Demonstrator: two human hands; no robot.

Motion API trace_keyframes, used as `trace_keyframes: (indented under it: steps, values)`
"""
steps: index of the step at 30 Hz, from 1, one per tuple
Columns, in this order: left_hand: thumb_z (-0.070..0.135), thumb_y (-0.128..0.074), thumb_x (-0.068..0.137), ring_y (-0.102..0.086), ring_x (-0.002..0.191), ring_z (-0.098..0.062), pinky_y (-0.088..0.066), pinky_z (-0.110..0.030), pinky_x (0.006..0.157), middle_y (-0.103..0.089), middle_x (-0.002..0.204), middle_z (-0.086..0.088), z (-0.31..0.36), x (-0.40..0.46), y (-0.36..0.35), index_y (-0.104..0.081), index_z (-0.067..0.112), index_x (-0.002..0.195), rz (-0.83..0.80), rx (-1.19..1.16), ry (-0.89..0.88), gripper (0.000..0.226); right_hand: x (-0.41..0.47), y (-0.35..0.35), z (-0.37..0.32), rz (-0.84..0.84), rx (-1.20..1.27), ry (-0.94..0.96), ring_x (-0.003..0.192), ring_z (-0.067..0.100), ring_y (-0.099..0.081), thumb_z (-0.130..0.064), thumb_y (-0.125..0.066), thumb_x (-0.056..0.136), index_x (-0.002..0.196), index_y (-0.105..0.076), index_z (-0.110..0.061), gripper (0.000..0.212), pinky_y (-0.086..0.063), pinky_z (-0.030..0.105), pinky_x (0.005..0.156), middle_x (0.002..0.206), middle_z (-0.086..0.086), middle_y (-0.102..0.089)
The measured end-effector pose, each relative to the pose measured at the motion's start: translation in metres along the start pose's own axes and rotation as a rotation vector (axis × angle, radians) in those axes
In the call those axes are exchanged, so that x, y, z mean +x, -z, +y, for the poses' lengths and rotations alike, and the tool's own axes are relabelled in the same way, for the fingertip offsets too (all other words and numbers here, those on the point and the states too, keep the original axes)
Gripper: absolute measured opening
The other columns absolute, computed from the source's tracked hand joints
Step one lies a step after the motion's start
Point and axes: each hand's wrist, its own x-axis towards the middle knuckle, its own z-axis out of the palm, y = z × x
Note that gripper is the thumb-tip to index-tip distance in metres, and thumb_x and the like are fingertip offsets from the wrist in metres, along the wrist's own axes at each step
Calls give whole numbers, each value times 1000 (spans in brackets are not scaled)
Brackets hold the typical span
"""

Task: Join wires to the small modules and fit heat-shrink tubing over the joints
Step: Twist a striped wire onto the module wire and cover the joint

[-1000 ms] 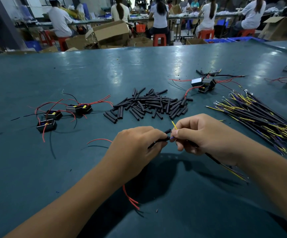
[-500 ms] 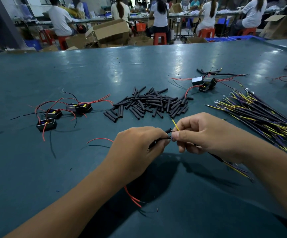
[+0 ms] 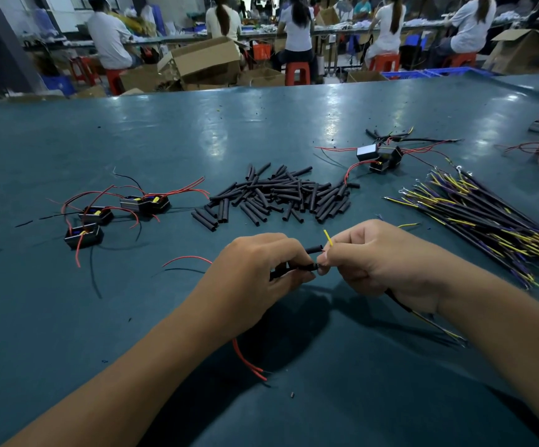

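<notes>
Head view: my left hand (image 3: 255,272) pinched a short black heat-shrink tube (image 3: 297,269) near the middle of the blue-green tabletop (image 3: 68,317), red wires (image 3: 248,362) trailing under my wrist toward the near edge. My right hand (image 3: 377,256) curled round a thin black cable with a yellow wire tip (image 3: 327,237), meeting the tube end. Behind them lay the loose pile of black tubing pieces (image 3: 277,195); small black modules with red leads (image 3: 116,211) sat toward the left edge, the bundle of yellow and purple wires (image 3: 487,217) toward the right edge.

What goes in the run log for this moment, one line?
left hand: pinches black wire | right hand: pinches yellow wire | heat-shrink tube: between fingertips | tube pile: on table
</notes>
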Motion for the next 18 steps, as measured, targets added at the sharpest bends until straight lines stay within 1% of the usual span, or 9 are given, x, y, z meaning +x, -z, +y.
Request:
trace_keyframes:
  steps: [2, 4, 6, 8, 9, 12, 18]
  values:
    - [13, -79, 85, -58, 68, -11, -46, -25, 62, -66, 78, 4, 0, 0, 2, -76, 10, 90, -7, 7, 0, 6, 0, -1, 0, -13, -13, -15, 45, 13, -19, -10, -62, 88, 69, -72, -10, 21, -18, 18, 38, 48, -2, -30]
    - [12, -79, 85, -56, 68, -9, -43, -22, 62, -66, 77, 5, 0, 0, 2, -76, 10, 89, -17, 24, -11, 6, -1, -1, 1, -17, -27, -27, 41, 12, -22, -11, -62, 87, 68, -72, -10, 22, -19, 17, 37, 47, -1, -34]
    - [12, -79, 85, -56, 68, -10, -46, -25, 62, -66, 78, 4, 1, 0, 3, -76, 10, 88, -25, 37, -20, 5, -1, -2, 0, -18, -36, -40, 35, 11, -35, -12, -62, 87, 66, -70, -10, 23, -22, 15, 34, 48, 2, -47]
    - [12, -79, 85, -55, 68, -8, -47, -27, 62, -66, 77, 3, 2, 0, 3, -76, 10, 88, -24, 37, -27, 5, -2, -3, 0, -26, -15, -44, 36, 10, -47, -10, -61, 88, 65, -68, -10, 24, -26, 14, 34, 55, 6, -60]
    - [12, -79, 84, -54, 68, -8, -46, -27, 62, -66, 77, 4, 2, 0, 3, -76, 10, 87, -22, 36, -31, 5, -3, -4, -1, -25, 0, -44, 37, 10, -50, -8, -60, 88, 65, -67, -10, 24, -27, 14, 34, 57, 8, -63]
    - [11, -80, 84, -52, 67, -6, -44, -23, 62, -65, 77, 5, 3, 0, 4, -76, 9, 87, -21, 29, -33, 5, -3, -6, -2, -8, 25, -52, 38, 10, -52, -5, -58, 87, 65, -65, -7, 23, -27, 14, 33, 59, 10, -64]
    - [11, -78, 84, -59, 70, -15, -52, -37, 61, -67, 78, 0, 3, -1, 2, -76, 8, 86, -19, 42, -75, 5, -2, -10, -3, 23, 22, -73, 40, 10, -56, -2, -55, 85, 67, -62, -5, 19, -28, 15, 32, 58, 10, -65]
